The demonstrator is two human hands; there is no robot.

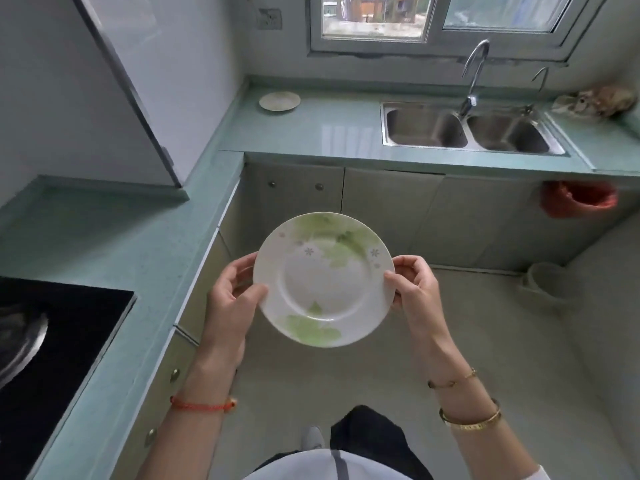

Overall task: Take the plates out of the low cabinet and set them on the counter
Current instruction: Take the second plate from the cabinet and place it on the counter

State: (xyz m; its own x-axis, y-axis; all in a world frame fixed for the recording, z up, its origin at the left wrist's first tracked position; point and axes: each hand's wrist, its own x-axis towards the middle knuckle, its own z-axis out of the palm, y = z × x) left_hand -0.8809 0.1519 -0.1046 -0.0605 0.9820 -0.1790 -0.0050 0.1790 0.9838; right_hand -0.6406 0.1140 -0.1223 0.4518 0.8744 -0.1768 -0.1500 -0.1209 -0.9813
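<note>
while the left hand (pixel 230 296) and right hand (pixel 414 284) pinch opposite rims of the plate (pixel 323 280), it looks stiff, glazed-slippery and breakable, best gripped at its edges.

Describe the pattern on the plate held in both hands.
The plate is white with pale green leaves and small star-like flowers, seen in the head view.

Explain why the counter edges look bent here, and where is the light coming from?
Head view: the wide-angle lens bows the counter edges and cabinet doors. Also in the head view, daylight comes through the window, leaving a pale glare on the counter beside the sink. The plate, held by the left hand and right hand, is sharp, while the black hob at the left edge looks smeared.
</note>
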